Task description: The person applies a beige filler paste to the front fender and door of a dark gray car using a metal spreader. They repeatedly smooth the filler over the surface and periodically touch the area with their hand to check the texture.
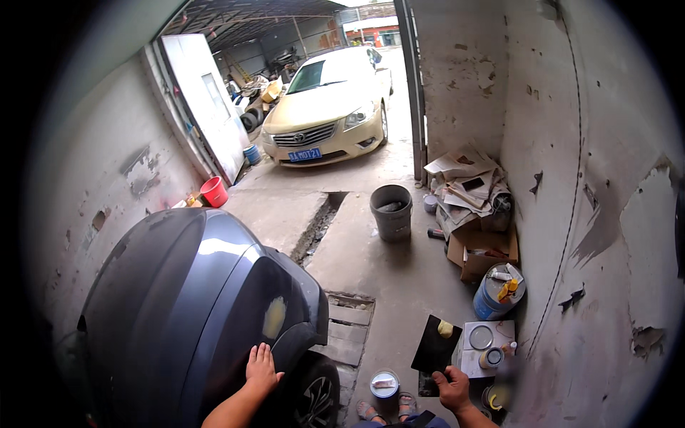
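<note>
My left hand (262, 367) lies with its fingers stretched out on the dark blue-grey car's fender (235, 314), above the front wheel (315, 396). Just beyond the fingertips is a pale yellow patch of filler (274, 317) on the paint. Over on the right, my right hand (452, 389) grips a flat black mixing board (432, 347) by its lower edge. A dab of yellowish putty (445, 329) sits near the board's upper right corner. Whether the fingers also hold a spreader, I cannot tell.
Near my feet stands a can with a white tube (384, 384) on its lid. Along the right wall are a white box (469, 364), a blue bucket (488, 303), and a cardboard box (464, 260). A grey bucket (394, 232) stands ahead; a beige car (307, 118) is at the doorway.
</note>
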`<action>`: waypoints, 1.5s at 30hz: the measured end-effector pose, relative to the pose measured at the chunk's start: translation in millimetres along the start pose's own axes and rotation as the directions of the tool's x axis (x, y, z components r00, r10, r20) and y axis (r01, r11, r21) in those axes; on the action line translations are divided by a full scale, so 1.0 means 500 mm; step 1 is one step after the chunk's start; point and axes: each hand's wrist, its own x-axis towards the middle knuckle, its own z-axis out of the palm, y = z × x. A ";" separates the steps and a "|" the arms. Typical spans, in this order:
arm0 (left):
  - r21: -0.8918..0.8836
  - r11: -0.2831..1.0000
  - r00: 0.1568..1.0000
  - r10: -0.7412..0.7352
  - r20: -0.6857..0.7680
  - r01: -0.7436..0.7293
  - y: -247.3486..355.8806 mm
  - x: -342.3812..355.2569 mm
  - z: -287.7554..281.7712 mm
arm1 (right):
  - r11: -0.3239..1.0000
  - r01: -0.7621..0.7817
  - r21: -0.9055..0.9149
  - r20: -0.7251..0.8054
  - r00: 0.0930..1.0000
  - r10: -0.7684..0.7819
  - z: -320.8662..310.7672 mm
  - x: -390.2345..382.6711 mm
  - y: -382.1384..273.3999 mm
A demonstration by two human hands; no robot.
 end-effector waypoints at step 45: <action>-0.495 -0.847 -0.272 -0.438 0.857 -0.194 0.888 -1.239 0.486 | 0.676 -0.097 0.730 0.506 -0.589 -0.631 0.642 -0.987 -0.314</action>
